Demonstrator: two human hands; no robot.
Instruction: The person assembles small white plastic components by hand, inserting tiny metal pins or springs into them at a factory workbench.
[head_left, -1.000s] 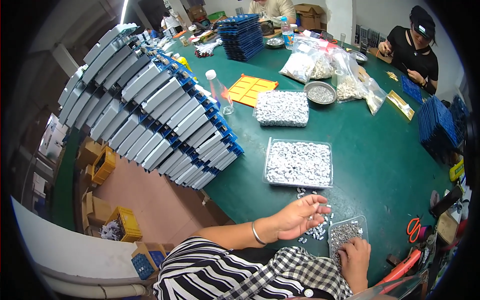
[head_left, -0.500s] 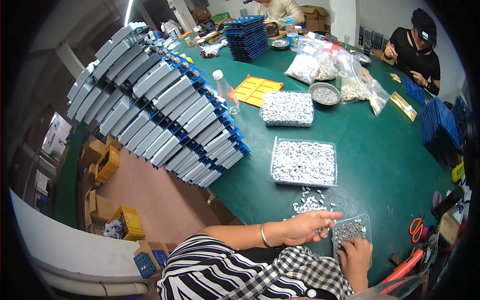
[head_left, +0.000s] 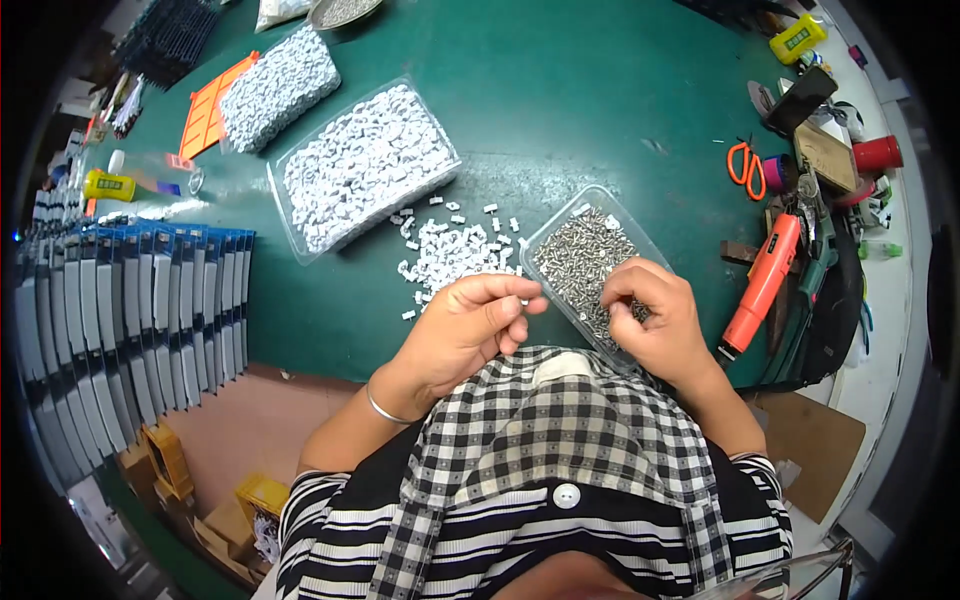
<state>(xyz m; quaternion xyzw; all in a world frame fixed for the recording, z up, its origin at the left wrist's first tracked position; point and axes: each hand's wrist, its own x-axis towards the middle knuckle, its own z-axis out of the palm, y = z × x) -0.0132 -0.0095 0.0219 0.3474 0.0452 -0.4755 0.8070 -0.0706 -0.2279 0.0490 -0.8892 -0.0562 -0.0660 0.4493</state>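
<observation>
My left hand (head_left: 470, 325), with a bangle at its wrist, is held beside the loose pile of small white plastic pieces (head_left: 455, 255). Its thumb and forefinger are closed together; whatever sits between them is too small to make out. Over the near right part of a clear plastic box (head_left: 655, 240) is my right hand (head_left: 655, 315), fingers curled into a pinch that hides its contents. Small metal screws (head_left: 580, 250) fill that box, with a few white pieces among them. A larger clear tub (head_left: 365, 165), heaped with the same white pieces, stands behind the pile.
Another heap of white pieces (head_left: 280, 90) and an orange tray (head_left: 212, 105) are at the far left. Stacked grey-and-blue units (head_left: 130, 320) line the left edge. To the right lie orange-handled scissors (head_left: 746, 170), a red power screwdriver (head_left: 765, 280) and other tools.
My view has swung down and rightward over the box. My right hand has come up from among the screws into a pinch; my left forefinger, stretched out before, is now bent toward the thumb.
</observation>
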